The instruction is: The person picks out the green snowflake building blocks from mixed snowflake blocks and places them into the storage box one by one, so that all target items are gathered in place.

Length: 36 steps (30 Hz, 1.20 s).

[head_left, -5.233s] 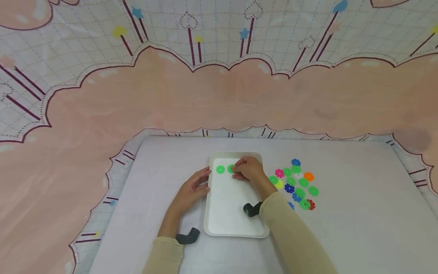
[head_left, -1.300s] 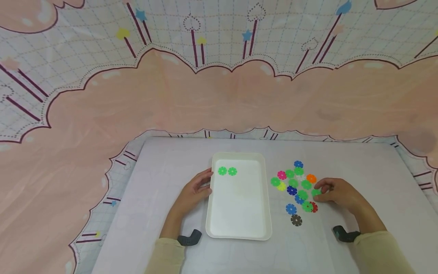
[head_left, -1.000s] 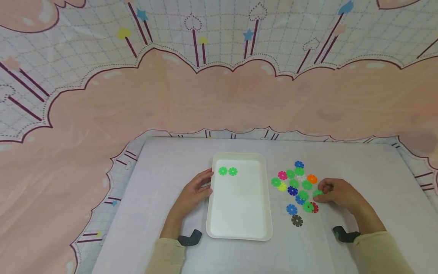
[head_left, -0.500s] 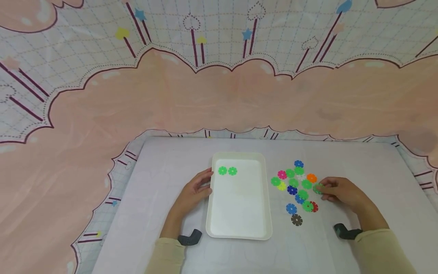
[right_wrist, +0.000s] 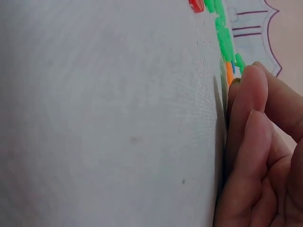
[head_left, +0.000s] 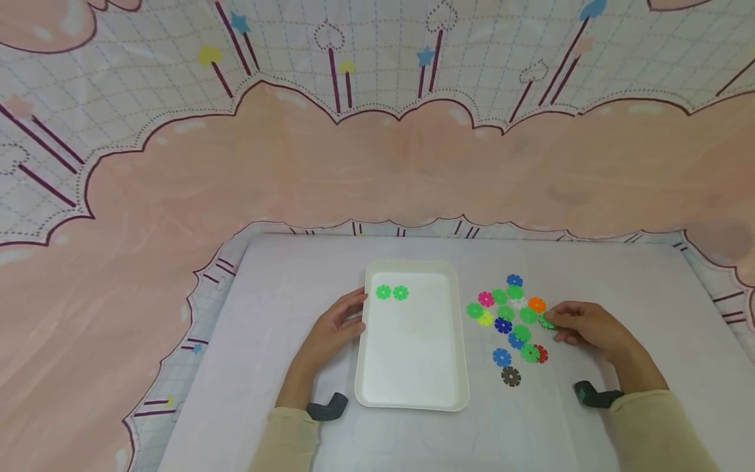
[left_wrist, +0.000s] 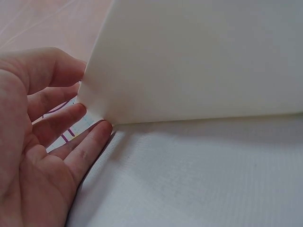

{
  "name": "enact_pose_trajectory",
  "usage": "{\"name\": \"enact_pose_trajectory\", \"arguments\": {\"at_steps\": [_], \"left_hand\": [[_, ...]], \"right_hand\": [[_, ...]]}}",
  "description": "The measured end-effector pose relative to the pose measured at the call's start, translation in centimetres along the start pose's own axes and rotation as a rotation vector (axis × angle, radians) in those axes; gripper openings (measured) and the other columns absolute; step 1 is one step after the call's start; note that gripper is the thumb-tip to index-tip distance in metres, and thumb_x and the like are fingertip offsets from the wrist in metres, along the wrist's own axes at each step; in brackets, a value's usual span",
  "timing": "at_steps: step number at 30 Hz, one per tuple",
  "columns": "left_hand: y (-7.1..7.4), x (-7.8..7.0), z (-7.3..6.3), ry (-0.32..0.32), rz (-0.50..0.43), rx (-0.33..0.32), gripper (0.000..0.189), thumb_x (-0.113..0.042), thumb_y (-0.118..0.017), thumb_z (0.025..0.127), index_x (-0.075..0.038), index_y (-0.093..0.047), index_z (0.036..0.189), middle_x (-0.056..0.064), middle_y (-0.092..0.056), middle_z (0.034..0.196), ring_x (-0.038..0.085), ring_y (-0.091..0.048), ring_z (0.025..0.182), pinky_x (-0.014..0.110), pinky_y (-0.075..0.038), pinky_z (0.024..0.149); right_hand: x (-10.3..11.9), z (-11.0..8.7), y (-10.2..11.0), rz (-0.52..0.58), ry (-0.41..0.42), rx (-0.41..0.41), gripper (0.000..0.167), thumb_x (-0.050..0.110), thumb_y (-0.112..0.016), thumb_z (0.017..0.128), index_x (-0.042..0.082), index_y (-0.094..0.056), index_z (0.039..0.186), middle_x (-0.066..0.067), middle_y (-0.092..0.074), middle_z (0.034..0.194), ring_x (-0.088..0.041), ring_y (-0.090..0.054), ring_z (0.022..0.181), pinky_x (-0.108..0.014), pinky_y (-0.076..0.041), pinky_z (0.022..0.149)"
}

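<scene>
My left hand rests its fingertips against the left side of a white rectangular tray. In the left wrist view its fingers are nearly straight along the tray wall. Two green notched interlocking discs, a left one and a right one, lie side by side near the tray's far left corner. Right of the tray, my right hand pinches a green disc between thumb and fingers at the pile's right edge. The right wrist view shows the fingers low over the tabletop, mostly hiding that disc.
Several more discs are scattered right of the tray, among them an orange one, a pink one, a red one and a brown one. A white cloth covers the table, and a patterned sheet hangs behind.
My right hand has moved from the tray, where it was placing the second green disc, to the pile's right side, and has gripped another green disc there. The left hand stays at the tray.
</scene>
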<state>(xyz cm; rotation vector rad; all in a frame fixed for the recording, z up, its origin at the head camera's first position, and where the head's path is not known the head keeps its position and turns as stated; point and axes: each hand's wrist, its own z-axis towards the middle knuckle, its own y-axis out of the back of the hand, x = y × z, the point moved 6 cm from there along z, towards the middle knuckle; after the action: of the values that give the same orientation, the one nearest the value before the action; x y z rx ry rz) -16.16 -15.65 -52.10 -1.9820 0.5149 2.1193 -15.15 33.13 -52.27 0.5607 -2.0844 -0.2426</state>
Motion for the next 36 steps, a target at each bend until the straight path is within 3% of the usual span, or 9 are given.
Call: {"name": "enact_pose_trajectory", "arguments": {"at_steps": [12, 22, 30, 36], "left_hand": [[-0.1, -0.6, -0.1, -0.034, -0.014, 0.01, 0.058, 0.0, -0.067, 0.094, 0.003, -0.047, 0.148, 0.013, -0.036, 0.164, 0.041, -0.042, 0.146, 0.028, -0.047, 0.111], [0.0, -0.3, -0.1, -0.009, -0.008, 0.0, 0.056, -0.001, -0.067, 0.095, 0.0, -0.049, 0.148, 0.008, -0.038, 0.164, 0.036, -0.043, 0.146, 0.023, -0.047, 0.11], [0.0, -0.6, -0.2, -0.013, -0.008, -0.001, 0.056, -0.001, -0.066, 0.095, 0.001, -0.049, 0.148, 0.011, -0.038, 0.163, 0.038, -0.043, 0.146, 0.023, -0.048, 0.109], [0.0, -0.3, -0.1, -0.005, 0.004, -0.002, 0.056, -0.003, -0.067, 0.095, 0.0, -0.049, 0.148, 0.012, -0.038, 0.163, 0.037, -0.044, 0.146, 0.03, -0.048, 0.111]], "right_hand": [[0.2, 0.0, -0.1, 0.022, 0.017, -0.015, 0.049, 0.04, -0.07, 0.096, -0.002, -0.061, 0.121, 0.006, -0.068, 0.085, -0.015, -0.066, 0.069, -0.022, -0.055, 0.064], [0.4, -0.6, -0.6, -0.038, -0.003, -0.048, 0.06, 0.043, -0.066, 0.099, -0.005, -0.054, 0.133, 0.002, -0.068, 0.087, -0.014, -0.066, 0.075, -0.02, -0.054, 0.068], [2.0, -1.4, -2.4, -0.053, 0.03, -0.103, 0.057, 0.041, -0.069, 0.097, -0.001, -0.056, 0.133, 0.002, -0.069, 0.077, -0.016, -0.065, 0.071, -0.023, -0.052, 0.068], [3.5, -1.7, -4.2, -0.008, 0.101, -0.083, 0.05, 0.034, -0.071, 0.097, -0.002, -0.061, 0.131, -0.002, -0.066, 0.082, -0.015, -0.068, 0.075, -0.022, -0.056, 0.071]]}}
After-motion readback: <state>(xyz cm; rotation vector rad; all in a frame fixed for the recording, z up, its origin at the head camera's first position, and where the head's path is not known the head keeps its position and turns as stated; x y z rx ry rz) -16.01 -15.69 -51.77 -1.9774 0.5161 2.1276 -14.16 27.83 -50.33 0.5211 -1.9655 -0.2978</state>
